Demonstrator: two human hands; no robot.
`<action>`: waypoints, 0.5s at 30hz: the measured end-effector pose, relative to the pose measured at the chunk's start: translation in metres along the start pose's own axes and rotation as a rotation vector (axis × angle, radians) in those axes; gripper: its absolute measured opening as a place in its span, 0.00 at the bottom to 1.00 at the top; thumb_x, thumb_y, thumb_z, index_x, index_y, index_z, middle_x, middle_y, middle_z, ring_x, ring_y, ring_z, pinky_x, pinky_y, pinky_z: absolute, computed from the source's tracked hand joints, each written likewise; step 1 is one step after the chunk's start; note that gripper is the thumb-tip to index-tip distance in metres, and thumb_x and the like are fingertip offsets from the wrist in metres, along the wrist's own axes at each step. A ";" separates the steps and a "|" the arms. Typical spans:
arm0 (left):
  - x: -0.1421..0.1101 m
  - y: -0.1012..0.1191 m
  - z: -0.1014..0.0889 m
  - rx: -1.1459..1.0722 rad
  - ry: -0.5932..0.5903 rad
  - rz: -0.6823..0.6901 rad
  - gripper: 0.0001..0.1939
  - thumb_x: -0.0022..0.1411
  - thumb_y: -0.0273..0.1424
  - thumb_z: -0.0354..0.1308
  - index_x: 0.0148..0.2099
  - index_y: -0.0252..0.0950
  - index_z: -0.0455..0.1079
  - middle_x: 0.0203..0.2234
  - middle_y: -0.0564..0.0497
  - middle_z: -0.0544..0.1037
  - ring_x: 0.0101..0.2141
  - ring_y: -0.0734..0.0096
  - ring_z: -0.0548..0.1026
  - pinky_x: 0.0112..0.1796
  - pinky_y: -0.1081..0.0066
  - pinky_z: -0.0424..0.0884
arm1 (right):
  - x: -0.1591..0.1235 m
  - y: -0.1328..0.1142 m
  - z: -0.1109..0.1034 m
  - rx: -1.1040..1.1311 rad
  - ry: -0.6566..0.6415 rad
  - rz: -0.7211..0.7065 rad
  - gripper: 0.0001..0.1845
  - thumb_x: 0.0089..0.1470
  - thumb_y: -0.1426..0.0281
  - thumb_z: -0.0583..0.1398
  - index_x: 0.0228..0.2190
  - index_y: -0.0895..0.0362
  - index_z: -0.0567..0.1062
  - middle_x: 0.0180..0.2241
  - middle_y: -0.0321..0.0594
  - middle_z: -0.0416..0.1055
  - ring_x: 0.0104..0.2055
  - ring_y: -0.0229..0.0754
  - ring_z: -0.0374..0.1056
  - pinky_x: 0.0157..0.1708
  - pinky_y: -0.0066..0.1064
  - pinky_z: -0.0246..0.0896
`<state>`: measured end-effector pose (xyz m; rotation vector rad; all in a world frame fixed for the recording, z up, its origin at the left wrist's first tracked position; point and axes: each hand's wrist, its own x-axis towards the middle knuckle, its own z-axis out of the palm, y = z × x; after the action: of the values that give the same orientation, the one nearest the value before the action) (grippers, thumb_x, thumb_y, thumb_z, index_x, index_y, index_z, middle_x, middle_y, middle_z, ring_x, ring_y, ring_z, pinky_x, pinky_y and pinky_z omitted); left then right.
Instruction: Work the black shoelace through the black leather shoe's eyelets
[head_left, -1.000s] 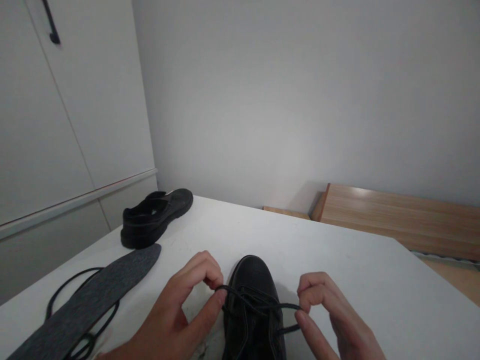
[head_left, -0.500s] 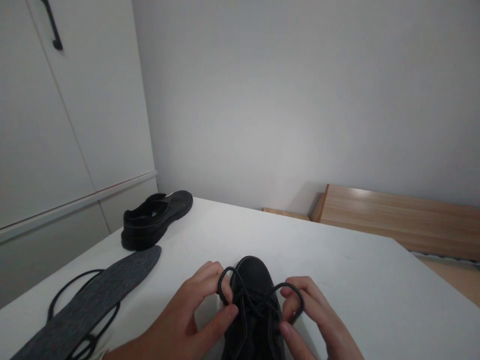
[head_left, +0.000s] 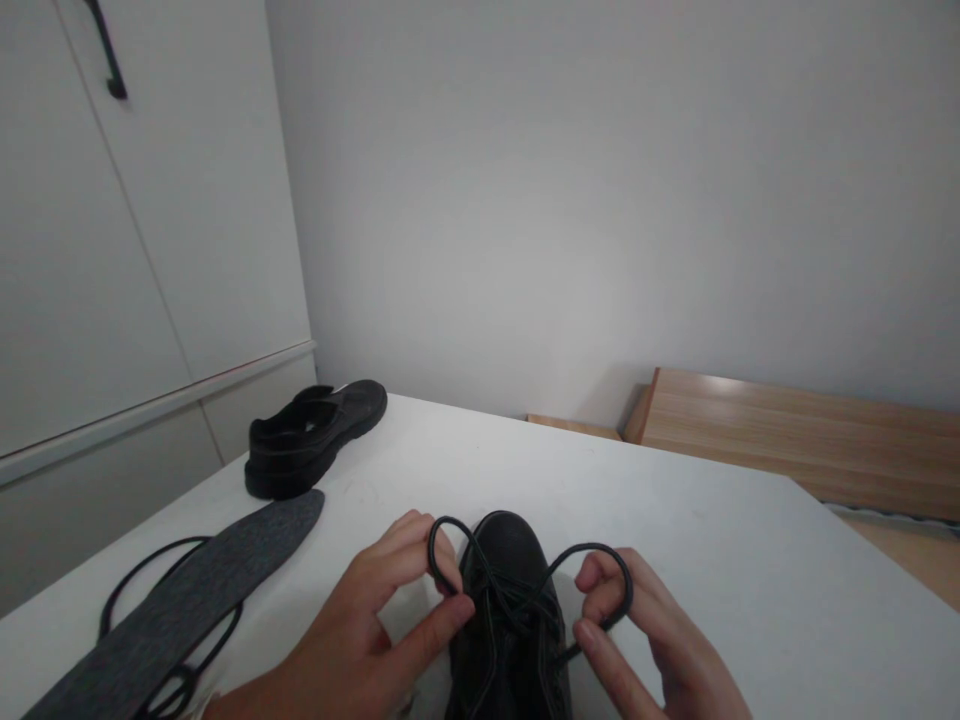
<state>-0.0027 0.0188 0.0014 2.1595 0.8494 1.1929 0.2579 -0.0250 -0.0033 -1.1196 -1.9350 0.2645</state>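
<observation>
Two lace loops (head_left: 450,555) now standing over the black shoe (head_left: 510,610) at lower centre, wider apart than half a second ago; left hand (head_left: 375,640) pinching one, right hand (head_left: 652,640) pinching the other; bow taking shape, not yet crossed.

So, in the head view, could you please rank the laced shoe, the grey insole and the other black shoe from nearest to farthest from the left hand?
1. Laced shoe, just right of the left hand.
2. Grey insole, to its left.
3. Other black shoe, far left corner.
</observation>
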 end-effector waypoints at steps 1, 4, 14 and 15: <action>0.000 0.000 0.000 0.002 0.010 -0.010 0.06 0.68 0.28 0.58 0.35 0.41 0.69 0.30 0.56 0.73 0.36 0.66 0.73 0.47 0.67 0.66 | 0.000 0.000 -0.001 0.003 0.004 0.008 0.06 0.62 0.73 0.59 0.36 0.48 0.72 0.40 0.35 0.72 0.45 0.38 0.73 0.46 0.21 0.68; -0.001 0.000 -0.002 -0.009 -0.053 -0.047 0.04 0.68 0.30 0.59 0.37 0.41 0.70 0.33 0.54 0.75 0.39 0.64 0.74 0.48 0.65 0.65 | -0.001 0.002 -0.002 -0.009 -0.038 0.017 0.04 0.61 0.71 0.61 0.38 0.48 0.73 0.42 0.36 0.73 0.47 0.40 0.73 0.48 0.24 0.69; -0.002 -0.002 0.000 -0.026 -0.031 -0.067 0.06 0.68 0.30 0.59 0.35 0.41 0.69 0.32 0.55 0.73 0.37 0.65 0.73 0.52 0.63 0.61 | -0.003 0.005 -0.001 -0.022 -0.044 0.025 0.04 0.60 0.71 0.61 0.34 0.49 0.73 0.41 0.38 0.73 0.44 0.42 0.75 0.45 0.29 0.71; -0.003 -0.003 0.000 -0.022 -0.013 -0.064 0.06 0.68 0.31 0.59 0.35 0.41 0.69 0.32 0.55 0.74 0.37 0.65 0.73 0.55 0.61 0.58 | -0.002 0.004 -0.002 -0.020 -0.044 0.020 0.04 0.59 0.71 0.62 0.34 0.49 0.73 0.41 0.38 0.74 0.44 0.42 0.75 0.45 0.28 0.71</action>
<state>-0.0046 0.0185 -0.0025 2.1044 0.8891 1.1504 0.2621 -0.0246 -0.0059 -1.1556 -1.9700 0.2827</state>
